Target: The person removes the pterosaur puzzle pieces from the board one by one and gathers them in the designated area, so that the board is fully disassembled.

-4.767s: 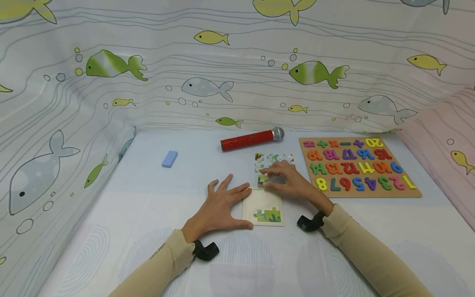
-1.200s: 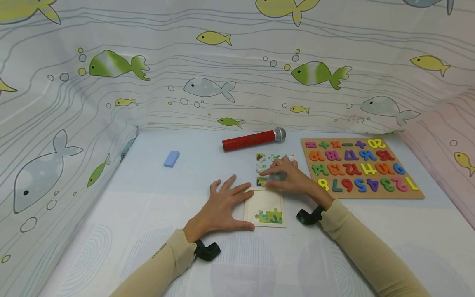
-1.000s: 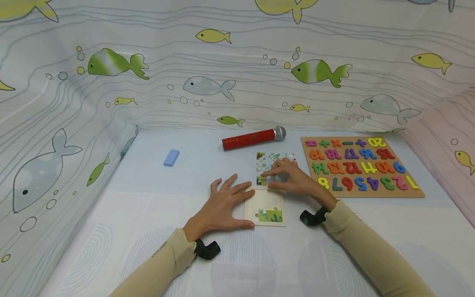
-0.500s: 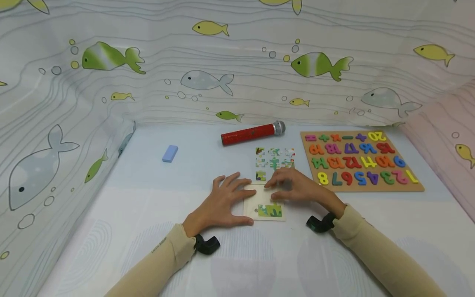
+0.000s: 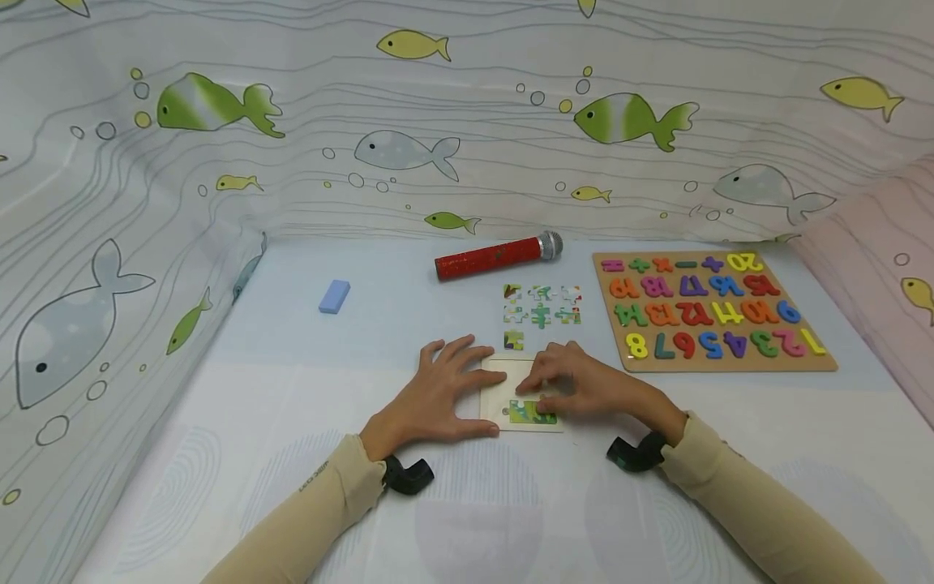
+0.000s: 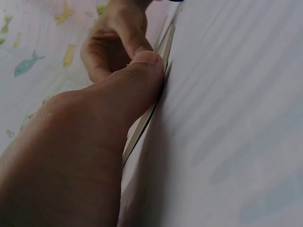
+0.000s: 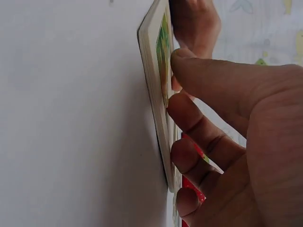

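Note:
A shallow pale wooden puzzle tray (image 5: 496, 393) lies on the table. Two joined green jigsaw pieces (image 5: 524, 412) sit in its lower right part. My left hand (image 5: 438, 397) is spread, its thumb and index finger touching the tray's left side. Over the tray's right side is my right hand (image 5: 594, 388), its thumb touching the joined pieces in the right wrist view and its bent fingertips on or just above the tray surface. Nothing shows lifted between those fingers. Several loose jigsaw pieces (image 5: 540, 315) lie in rows beyond the tray.
A red microphone (image 5: 496, 257) lies behind the loose pieces. At the right is a number board (image 5: 718, 361) with coloured numerals. A blue block (image 5: 335, 297) lies at the left. A fish-patterned cloth wall (image 5: 328, 207) rises behind the table.
My right hand has come from the loose pieces back toward me, onto the joined pieces in the tray. The left hand keeps its place at the tray. The head view has tilted slightly down.

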The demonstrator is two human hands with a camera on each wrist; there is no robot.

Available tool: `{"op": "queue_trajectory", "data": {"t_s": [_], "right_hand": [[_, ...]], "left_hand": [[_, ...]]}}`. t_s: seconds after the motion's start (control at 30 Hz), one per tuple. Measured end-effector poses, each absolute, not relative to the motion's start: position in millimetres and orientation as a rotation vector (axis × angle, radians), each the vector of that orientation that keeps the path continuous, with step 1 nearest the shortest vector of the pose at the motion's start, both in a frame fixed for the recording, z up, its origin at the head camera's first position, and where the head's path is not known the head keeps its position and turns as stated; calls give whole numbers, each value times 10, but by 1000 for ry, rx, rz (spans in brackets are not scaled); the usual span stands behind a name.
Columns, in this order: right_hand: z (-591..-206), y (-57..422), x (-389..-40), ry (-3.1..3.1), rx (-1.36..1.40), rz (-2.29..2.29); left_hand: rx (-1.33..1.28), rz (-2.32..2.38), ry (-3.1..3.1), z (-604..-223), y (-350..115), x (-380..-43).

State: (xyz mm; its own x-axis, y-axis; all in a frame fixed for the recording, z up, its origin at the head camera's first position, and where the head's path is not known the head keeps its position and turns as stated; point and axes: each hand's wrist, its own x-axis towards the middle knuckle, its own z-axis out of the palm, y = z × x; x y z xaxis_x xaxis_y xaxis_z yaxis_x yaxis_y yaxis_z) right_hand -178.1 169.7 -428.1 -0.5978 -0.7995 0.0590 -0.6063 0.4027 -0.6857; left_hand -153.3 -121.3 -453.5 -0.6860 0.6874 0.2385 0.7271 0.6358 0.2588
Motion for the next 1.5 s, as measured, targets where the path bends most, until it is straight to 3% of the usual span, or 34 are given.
{"op": "queue_trajectory", "data": {"t_s": [0.63, 1.5], "right_hand": [[-4249, 1628, -1666, 2375, -1287, -821], [-4230, 1624, -1650, 2326, -1241, -917]], "left_hand": [[-1185, -552, -2749, -4512, -1201, -1513], [-1198, -545, -2729, -4526, -1200, -1515]]}}
